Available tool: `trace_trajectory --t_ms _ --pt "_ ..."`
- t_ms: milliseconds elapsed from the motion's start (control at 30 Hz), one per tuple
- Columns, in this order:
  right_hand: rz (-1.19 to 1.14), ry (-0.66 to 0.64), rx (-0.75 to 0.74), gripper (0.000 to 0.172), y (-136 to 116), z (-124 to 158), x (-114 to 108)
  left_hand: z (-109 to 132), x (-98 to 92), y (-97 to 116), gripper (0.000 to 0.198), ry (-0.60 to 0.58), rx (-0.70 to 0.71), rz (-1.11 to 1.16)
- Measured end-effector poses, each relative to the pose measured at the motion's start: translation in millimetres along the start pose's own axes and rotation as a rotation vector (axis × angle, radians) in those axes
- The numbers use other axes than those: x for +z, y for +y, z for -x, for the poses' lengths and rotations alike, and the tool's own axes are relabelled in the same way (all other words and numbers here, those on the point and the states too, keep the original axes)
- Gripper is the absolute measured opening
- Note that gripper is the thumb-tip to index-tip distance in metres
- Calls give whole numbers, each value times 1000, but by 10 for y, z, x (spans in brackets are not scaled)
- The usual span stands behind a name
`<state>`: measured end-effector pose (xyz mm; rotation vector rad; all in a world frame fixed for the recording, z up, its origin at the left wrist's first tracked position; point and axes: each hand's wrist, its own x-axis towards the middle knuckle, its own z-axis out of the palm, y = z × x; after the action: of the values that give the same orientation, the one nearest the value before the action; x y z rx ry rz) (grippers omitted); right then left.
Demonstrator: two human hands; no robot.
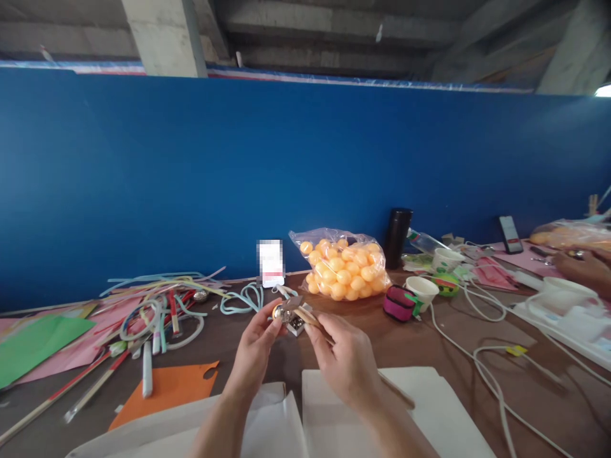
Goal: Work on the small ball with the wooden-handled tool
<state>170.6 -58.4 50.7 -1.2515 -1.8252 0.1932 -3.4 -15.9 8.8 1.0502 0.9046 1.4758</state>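
Head view: both hands are raised above the middle of the table, near its front edge. The left hand (252, 353) pinches a small silvery ball (277, 312) between thumb and fingertips. The right hand (344, 359) is closed around a pair of wooden sticks (308, 316), whose tips reach the ball. A small grey box (296, 326) sits just under the tips; whether it is held or lies on the table I cannot tell. White sheets (429, 407) lie below the wrists. Toward the back edge sits a bag of orange balls (341, 267), with a black cylinder (398, 237) beside it. Another person's hand (585, 267) rests at the right edge.
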Motion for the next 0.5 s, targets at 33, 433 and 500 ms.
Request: trace_trajectory --t_ms 33,433,500 --pt "2 1 -1 25 2 -2 1 -1 -2 -2 46 1 1 -3" --pt "204 -101 121 19 53 -45 -56 -12 -5 89 45 150 14 148" --pt "249 -184 164 15 78 -49 -69 -27 -38 118 46 220 40 206"
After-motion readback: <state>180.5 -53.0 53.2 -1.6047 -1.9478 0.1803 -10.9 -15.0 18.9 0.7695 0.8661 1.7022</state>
